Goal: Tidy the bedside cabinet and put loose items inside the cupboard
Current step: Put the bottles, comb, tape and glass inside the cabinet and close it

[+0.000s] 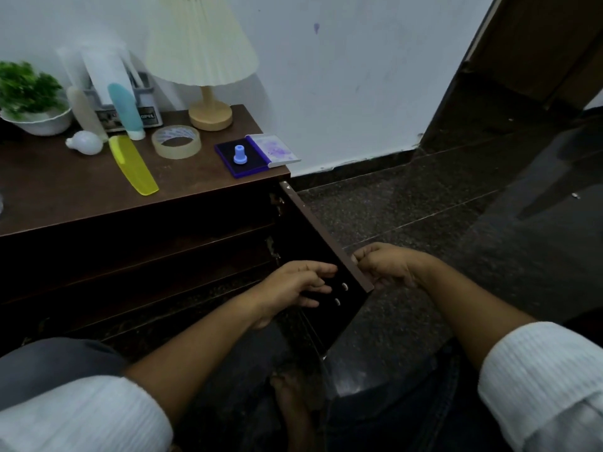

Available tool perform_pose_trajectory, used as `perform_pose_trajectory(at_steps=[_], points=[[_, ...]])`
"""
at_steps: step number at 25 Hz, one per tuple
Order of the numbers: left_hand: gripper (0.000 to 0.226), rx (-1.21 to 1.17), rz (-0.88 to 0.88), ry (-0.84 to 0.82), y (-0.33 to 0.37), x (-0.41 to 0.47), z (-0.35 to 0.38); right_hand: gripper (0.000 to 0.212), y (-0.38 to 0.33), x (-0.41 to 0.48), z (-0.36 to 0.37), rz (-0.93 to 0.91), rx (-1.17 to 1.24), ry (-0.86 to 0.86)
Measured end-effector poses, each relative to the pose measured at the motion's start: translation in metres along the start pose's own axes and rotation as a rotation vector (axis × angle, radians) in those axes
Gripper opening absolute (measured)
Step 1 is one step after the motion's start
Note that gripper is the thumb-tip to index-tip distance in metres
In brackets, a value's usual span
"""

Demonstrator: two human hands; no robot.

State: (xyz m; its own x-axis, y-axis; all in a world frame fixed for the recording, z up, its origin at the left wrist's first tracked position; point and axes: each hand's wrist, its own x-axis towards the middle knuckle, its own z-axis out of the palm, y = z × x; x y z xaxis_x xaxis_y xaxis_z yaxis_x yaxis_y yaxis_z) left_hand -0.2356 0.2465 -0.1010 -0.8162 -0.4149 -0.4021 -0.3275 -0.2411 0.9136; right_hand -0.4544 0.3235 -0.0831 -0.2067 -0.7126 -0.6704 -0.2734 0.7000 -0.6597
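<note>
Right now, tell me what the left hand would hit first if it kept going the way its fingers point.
The inner face of the open cupboard door. The left hand points its fingers straight at it and looks almost on it; depth is unclear.

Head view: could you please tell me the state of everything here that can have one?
Cupboard door, swung open.
Left hand, fingers on the door's inner face.
Right hand, gripping the door's outer edge.
Ink pad, lid flipped open, stamp standing on it.
Blue tube, standing on its cap.
</note>
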Motion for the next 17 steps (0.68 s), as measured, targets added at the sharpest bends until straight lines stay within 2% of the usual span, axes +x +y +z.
perform_pose_trajectory(at_steps=[4,10,12,17], points=[[0.048,0.052,0.01,-0.026,0.003,0.004,0.005,0.024,-0.01,0.001,-0.005,-0.058,0.02,0.078],[0.049,0.077,0.053,-0.003,0.01,-0.001,-0.01,0.014,-0.071,0.014,0.002,-0.331,0.076,0.277],[0.046,0.088,0.104,0.07,0.017,-0.003,-0.023,0.018,-0.097,0.023,0.009,-0.416,0.136,0.308],[0.037,0.072,0.259,0.366,0.045,-0.015,-0.077,0.008,-0.15,0.043,0.022,-0.566,0.148,0.43]])
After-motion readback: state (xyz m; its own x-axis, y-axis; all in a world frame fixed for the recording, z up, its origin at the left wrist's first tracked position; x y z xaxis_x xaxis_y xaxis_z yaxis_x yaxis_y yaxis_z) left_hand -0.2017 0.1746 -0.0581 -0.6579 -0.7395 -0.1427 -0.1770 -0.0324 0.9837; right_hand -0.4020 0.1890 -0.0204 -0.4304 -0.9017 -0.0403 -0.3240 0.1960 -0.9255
